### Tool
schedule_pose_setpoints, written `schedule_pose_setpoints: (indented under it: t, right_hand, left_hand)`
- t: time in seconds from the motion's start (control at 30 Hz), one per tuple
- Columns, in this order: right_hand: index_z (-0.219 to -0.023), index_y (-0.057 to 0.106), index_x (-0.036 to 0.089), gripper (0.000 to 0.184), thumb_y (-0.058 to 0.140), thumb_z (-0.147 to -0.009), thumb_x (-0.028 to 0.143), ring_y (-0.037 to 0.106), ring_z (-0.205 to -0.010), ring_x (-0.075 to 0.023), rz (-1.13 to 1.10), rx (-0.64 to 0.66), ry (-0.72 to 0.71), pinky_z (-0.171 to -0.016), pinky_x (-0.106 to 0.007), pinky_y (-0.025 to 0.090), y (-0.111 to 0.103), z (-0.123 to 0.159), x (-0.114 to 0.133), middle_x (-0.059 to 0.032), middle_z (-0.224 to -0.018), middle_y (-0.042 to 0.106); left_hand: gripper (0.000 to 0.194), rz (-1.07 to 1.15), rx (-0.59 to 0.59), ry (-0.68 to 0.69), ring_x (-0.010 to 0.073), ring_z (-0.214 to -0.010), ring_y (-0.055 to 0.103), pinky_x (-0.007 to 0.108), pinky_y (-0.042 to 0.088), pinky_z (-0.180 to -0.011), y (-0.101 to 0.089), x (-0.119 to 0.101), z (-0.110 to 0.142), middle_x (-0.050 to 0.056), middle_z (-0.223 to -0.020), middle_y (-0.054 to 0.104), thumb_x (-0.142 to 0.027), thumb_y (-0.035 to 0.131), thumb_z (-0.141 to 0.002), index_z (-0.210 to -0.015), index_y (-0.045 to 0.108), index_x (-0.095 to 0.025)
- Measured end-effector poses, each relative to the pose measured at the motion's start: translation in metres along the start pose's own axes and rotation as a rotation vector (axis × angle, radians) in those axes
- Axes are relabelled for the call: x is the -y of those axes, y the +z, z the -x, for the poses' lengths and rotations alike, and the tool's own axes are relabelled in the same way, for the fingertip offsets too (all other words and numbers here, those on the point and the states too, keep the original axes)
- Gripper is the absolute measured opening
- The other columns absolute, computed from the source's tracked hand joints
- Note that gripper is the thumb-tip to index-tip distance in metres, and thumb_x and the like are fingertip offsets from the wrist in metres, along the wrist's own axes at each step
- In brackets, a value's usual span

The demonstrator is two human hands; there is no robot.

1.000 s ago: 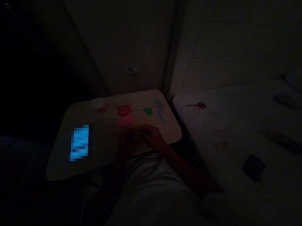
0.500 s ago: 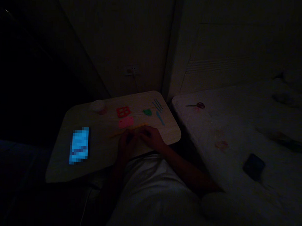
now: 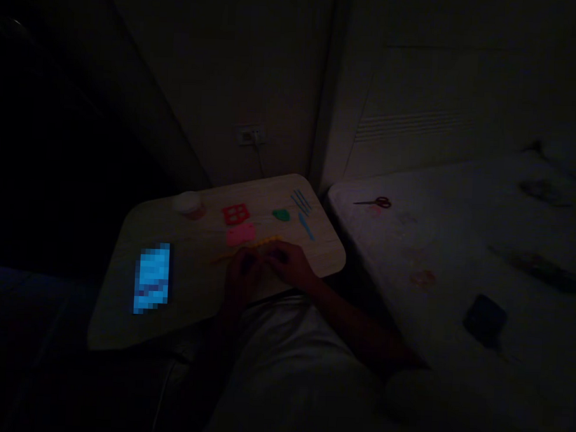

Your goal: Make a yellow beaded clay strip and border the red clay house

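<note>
Close together at the table's front edge, my left hand (image 3: 242, 270) and my right hand (image 3: 288, 262) have their fingers curled inward, almost meeting. Whatever they pinch is too dark and small to make out. Just beyond the fingers lies a bumpy yellow strip (image 3: 266, 242), partly covered by my right hand. A thinner yellow piece (image 3: 222, 259) sticks out left of my left hand. Further back are a pink flat piece (image 3: 240, 234), a red four-hole frame (image 3: 235, 214) and a green rounded piece (image 3: 281, 214).
The small table (image 3: 116, 326) also bears a lit phone (image 3: 151, 278), a white-lidded tub (image 3: 189, 204), a blue plastic knife (image 3: 306, 226) and several thin blue sticks (image 3: 301, 202). Scissors (image 3: 374, 202) and a dark square object (image 3: 484, 317) lie on the pale surface at right. The room is very dim.
Both hands stay in nearly the same place, with only slight finger movement. The objects on the table have not moved.
</note>
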State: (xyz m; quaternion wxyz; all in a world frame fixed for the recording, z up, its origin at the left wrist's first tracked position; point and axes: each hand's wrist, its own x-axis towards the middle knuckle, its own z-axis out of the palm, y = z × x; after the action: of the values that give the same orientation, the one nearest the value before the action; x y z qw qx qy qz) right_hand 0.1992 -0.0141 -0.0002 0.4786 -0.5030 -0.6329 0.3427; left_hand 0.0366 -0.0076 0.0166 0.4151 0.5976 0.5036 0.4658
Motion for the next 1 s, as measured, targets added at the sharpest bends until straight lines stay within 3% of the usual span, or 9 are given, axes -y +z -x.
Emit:
schedule_pose_setpoints:
  t: [0.33,0.63,0.83,1.0]
  right_hand:
    - [-0.073,0.066,0.017,0.034,0.054,-0.097,0.039,0.055,-0.066,-0.0143,0.027,0.034,-0.024,-0.063,-0.025,0.04,-0.0006,-0.0004,0.0009,-0.0007,-0.068,0.062]
    - [-0.076,0.069,0.018,0.049,0.039,-0.104,0.044,0.059,-0.071,-0.016,-0.012,0.056,-0.009,-0.072,-0.027,0.045,-0.0015,-0.0001,0.0023,-0.0034,-0.075,0.067]
    - [-0.079,0.068,0.018,0.036,0.048,-0.1,0.038,0.061,-0.072,-0.0167,0.009,0.035,-0.043,-0.071,-0.028,0.045,-0.0013,-0.0002,0.0031,-0.0035,-0.076,0.067]
    - [-0.099,0.072,0.018,0.02,0.055,-0.095,0.028,0.067,-0.094,-0.019,-0.047,0.026,-0.065,-0.087,-0.03,0.05,-0.0009,0.0,0.0028,-0.0069,-0.101,0.074]
  left_hand:
    - [0.012,-0.026,0.014,0.013,0.0168,-0.07,0.057,0.027,0.047,-0.066,-0.0019,0.0012,0.0012,-0.001,-0.073,0.062,-0.032,0.065,-0.074,-0.077,0.06,-0.022]
    - [0.013,-0.04,0.004,0.032,0.0167,-0.071,0.057,0.027,0.048,-0.067,-0.0017,0.0,0.0007,0.0,-0.074,0.063,-0.033,0.066,-0.073,-0.077,0.061,-0.021]
    - [0.013,-0.042,0.018,0.017,0.016,-0.069,0.056,0.027,0.046,-0.065,-0.0019,-0.0025,0.0015,-0.001,-0.072,0.062,-0.032,0.066,-0.073,-0.077,0.06,-0.021]
    - [0.013,-0.008,0.021,0.004,0.0156,-0.066,0.055,0.027,0.046,-0.063,-0.0007,-0.0021,0.0013,-0.001,-0.071,0.061,-0.032,0.066,-0.073,-0.077,0.059,-0.021]
